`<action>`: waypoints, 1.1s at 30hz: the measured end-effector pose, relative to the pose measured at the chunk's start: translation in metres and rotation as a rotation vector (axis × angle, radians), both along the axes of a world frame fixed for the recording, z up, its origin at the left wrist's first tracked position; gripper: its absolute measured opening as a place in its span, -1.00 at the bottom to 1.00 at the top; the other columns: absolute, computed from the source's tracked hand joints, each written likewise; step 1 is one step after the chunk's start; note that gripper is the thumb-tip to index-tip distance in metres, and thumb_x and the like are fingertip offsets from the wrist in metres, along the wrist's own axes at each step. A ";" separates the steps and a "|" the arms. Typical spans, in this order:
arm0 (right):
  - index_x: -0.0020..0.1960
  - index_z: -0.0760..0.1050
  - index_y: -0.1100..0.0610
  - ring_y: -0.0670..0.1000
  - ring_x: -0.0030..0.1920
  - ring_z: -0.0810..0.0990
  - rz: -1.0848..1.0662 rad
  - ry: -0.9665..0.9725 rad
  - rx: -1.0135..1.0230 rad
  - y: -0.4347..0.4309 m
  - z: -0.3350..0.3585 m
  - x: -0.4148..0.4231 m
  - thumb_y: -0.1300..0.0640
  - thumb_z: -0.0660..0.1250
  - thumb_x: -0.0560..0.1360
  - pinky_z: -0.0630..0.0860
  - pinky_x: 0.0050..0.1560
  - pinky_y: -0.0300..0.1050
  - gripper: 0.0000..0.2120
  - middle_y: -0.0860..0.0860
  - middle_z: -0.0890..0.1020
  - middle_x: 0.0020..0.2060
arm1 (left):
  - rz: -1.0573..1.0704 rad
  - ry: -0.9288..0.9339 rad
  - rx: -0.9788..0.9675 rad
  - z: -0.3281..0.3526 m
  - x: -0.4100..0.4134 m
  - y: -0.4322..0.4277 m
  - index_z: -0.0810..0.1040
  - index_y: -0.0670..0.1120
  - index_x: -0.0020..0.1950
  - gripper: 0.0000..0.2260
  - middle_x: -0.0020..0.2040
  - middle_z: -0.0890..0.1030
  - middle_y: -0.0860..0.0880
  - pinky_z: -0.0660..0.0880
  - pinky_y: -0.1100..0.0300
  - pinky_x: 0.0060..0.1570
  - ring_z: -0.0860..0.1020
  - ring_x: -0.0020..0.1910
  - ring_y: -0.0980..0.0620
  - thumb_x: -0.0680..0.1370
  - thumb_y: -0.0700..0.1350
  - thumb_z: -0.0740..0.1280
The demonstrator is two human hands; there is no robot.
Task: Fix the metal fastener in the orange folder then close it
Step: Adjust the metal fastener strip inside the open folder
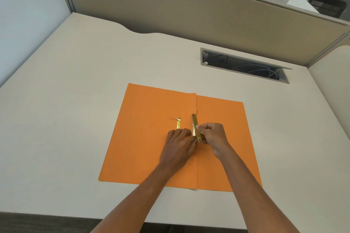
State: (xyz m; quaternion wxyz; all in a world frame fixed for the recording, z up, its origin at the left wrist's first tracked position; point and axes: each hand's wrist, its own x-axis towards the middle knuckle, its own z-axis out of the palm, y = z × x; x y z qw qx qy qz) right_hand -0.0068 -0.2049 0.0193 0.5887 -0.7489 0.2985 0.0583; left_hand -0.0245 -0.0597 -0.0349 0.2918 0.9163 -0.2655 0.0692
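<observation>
An orange folder (151, 138) is laid open and flat on a pale desk (75, 81), its centre fold running away from the viewer, the left leaf reaching slightly farther back than the right. Two gold-coloured pieces of the metal fastener are seen near the fold. A short gold strip (178, 123) is lain flat on the left leaf, just left of the fold, with thin dark prongs fanned out at its far end; its near end is hidden under the left hand (180, 143).

The left hand is rested palm down on the left leaf, its fingers curled close together and pressed to the paper beside the fold; whether anything is pinched beneath them cannot be told. A longer perforated gold bar (195, 123) is held by the right hand (213, 135), the fingers being closed narrowly around its near half. The bar is tilted, its far end pointed away along the fold, with a thin dark prong seen just beyond that end. The near end of the bar is met by the fingertips of the left hand, so that the two hands are brought almost together over the fold.

Farther back on the right, a rectangular cable slot (244, 66) is sunk into the desk, with grey cables seen inside. The desk is bounded by beige partition panels (170, 5).
</observation>
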 end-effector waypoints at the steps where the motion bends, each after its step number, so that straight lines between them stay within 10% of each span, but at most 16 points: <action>1: -0.13 0.62 0.35 -0.01 -0.50 0.57 -0.002 0.000 0.010 0.000 0.000 -0.001 0.20 0.42 0.50 0.54 -0.44 -0.13 -0.82 0.09 0.61 -0.43 | -0.003 0.004 -0.014 0.000 0.000 0.000 0.61 0.03 0.07 -0.80 0.05 0.55 0.05 0.36 0.05 0.12 0.49 0.06 -0.01 0.62 -0.01 0.19; 33: -0.19 0.62 0.25 0.01 -0.43 0.45 -0.013 0.061 0.091 -0.008 0.001 0.003 0.24 0.42 0.49 0.43 -0.37 -0.11 -0.90 0.03 0.51 -0.46 | -0.048 0.065 -0.139 0.000 0.002 0.001 0.56 -0.08 -0.11 -0.80 -0.10 0.59 0.05 0.37 0.09 -0.02 0.49 -0.11 0.01 0.63 -0.09 0.19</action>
